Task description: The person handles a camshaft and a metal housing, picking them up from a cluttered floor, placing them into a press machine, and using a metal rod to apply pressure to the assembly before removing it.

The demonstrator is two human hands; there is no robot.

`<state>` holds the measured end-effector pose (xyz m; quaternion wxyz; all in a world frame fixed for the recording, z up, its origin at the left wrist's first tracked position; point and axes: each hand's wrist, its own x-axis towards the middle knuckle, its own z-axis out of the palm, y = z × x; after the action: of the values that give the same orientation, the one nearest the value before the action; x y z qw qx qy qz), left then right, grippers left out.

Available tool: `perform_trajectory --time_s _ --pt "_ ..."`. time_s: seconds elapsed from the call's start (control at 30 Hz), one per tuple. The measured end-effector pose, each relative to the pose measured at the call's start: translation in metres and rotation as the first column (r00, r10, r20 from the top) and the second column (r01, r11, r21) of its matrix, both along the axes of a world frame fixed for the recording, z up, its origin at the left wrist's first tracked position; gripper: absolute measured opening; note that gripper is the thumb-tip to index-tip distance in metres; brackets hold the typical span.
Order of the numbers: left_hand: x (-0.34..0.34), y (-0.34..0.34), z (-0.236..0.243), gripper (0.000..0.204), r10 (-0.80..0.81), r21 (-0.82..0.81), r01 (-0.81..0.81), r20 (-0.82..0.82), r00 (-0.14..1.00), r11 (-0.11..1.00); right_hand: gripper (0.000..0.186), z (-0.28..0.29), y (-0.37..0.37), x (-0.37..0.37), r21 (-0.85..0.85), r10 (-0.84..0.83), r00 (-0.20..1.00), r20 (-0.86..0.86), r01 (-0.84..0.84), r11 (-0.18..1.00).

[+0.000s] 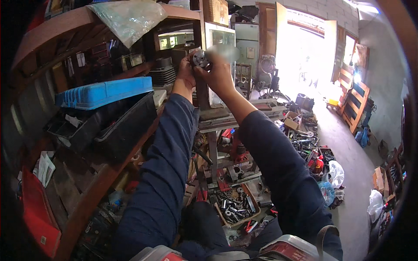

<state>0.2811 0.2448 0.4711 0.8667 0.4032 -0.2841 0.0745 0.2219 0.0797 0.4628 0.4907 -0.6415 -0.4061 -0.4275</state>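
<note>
Both my arms, in dark blue sleeves, reach up and forward past the wooden shelving. Between my hands is a small round metal part (200, 58) with holes in its face, like a flange or hub. My left hand (186, 73) grips it from the left side, fingers curled behind it. My right hand (219, 75) closes on its right and lower edge, with the thumb side against it. A blurred patch covers some of the right hand's upper side. Behind my left hand, a dark finned metal block (163, 75) sits on the shelf.
On the left shelf, a blue plastic lid (104, 92) lies over black bins (126, 119). A plastic sheet (130, 19) hangs from the upper shelf. Below me stands a tray of metal parts (235, 206); loose tools and parts cover the floor nearby. An orange wooden pallet (355, 102) leans at the right.
</note>
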Motion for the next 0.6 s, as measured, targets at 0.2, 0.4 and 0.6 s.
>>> perform_trajectory --time_s 0.2,0.4,0.6 --pt "0.011 0.001 -0.010 0.029 0.083 0.018 -0.088 0.207 0.975 0.996 0.049 0.006 0.019 -0.011 0.118 -0.098 0.986 -0.133 0.114 0.986" --pt "-0.001 -0.019 -0.012 0.035 -0.118 -0.005 0.120 0.171 0.978 0.993 0.047 0.004 0.020 -0.016 0.252 -0.116 0.991 -0.068 0.129 0.959" --pt "-0.006 -0.012 -0.009 0.029 0.063 -0.017 -0.061 0.160 0.985 0.998 0.045 0.003 0.020 -0.021 0.264 -0.025 0.999 -0.036 0.034 0.964"
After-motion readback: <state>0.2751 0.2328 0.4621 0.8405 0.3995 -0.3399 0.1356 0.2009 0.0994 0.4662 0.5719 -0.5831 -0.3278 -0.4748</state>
